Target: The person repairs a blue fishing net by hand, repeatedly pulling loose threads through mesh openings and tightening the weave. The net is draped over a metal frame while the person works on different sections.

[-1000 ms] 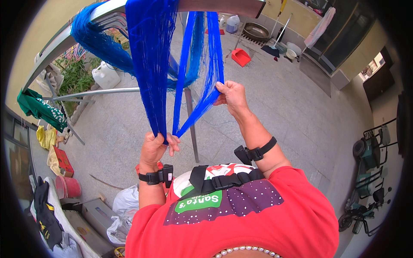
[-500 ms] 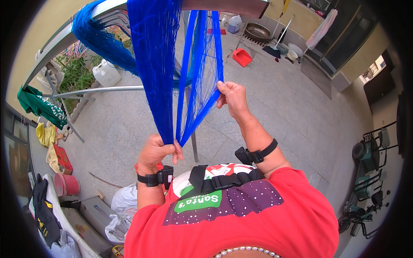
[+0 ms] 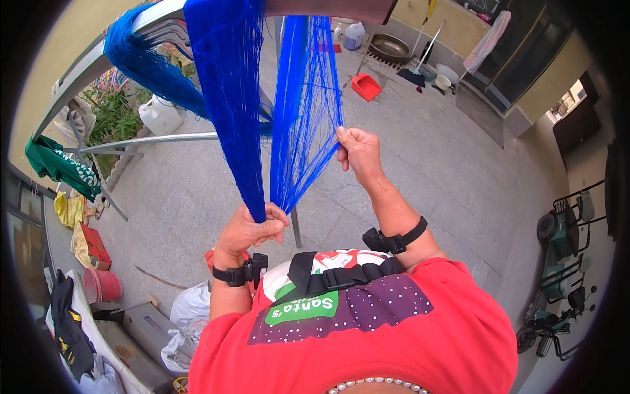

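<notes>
A large skein of bright blue thread (image 3: 231, 85) hangs from a metal frame bar (image 3: 328, 9) at the top. Its lower end narrows into my left hand (image 3: 254, 228), where the fingers curl around the gathered strands. Out to the right, my right hand (image 3: 359, 152) pinches the edge of the looser strands (image 3: 308, 118) and holds them spread like a thin fan. Both hands are below the bar, the right one higher than the left. A darker teal-blue hank (image 3: 147, 69) drapes over the frame at the left, and nobody touches it.
A metal crossbar (image 3: 164, 139) runs at the left, with green cloth (image 3: 62, 167) over its end. A white jug (image 3: 159, 115) stands by the plants. Farther off are a red dustpan (image 3: 365, 87) and a broom (image 3: 413, 75). A red bucket (image 3: 102, 284) sits at lower left.
The strands between my hands have spread from narrow bands into a wider, looser fan. My left hand has turned slightly, its fingers reaching farther right; my right hand has barely moved.
</notes>
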`<state>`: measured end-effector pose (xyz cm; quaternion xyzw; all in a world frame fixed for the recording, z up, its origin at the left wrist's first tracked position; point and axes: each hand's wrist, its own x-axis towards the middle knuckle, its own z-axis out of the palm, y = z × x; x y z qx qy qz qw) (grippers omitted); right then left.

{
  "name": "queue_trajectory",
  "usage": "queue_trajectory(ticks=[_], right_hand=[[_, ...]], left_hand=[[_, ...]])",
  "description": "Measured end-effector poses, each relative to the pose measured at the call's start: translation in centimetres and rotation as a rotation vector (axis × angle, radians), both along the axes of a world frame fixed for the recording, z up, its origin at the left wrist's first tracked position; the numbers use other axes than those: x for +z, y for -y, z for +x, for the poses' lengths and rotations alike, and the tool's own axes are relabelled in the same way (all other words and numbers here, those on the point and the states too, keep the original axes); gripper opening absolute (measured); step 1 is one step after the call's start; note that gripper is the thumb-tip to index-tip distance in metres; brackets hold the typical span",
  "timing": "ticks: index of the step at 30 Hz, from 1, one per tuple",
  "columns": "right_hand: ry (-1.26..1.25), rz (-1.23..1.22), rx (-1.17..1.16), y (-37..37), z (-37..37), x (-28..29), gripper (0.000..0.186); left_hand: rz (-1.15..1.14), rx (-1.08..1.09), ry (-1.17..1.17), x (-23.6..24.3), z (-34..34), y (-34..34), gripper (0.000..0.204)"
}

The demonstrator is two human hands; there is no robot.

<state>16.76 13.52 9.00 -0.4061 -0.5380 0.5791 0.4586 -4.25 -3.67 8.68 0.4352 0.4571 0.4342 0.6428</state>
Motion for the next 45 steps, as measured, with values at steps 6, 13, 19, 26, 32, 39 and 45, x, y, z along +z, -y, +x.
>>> queue_trajectory(ticks=[6,13,19,26,32,39,45], right_hand=[[0.070,0.058,-0.032,0.2,0.4,0.0,0.035],[0.227,0.202,-0.061,0.2,0.8,-0.2,0.035],[0.290,-0.151,0.177,0.7,0.4,-1.9,0.037],[-0.064,-0.313,0.707,-0.1,-2.5,-4.2,0.053],[-0.332,-0.421,0.945,0.9,-6.6,-4.4,0.061],[-0.365,-0.358,0.988,2.2,-7.8,-3.5,0.075],[-0.059,-0.134,0.752,3.3,-8.2,-5.0,0.049]], left_hand=[[-0.001,0.008,0.004,0.1,0.3,0.1,0.016],[0.007,0.022,-0.012,0.1,0.5,-0.2,0.017],[-0.003,0.049,0.080,-0.4,0.0,0.2,0.022],[0.088,0.068,0.166,-0.9,0.9,1.0,0.024],[0.218,0.108,0.162,-2.1,1.1,0.8,0.021],[0.241,0.124,0.147,-2.6,0.0,0.3,0.020],[0.296,0.157,0.185,-2.4,-1.3,0.9,0.016]])
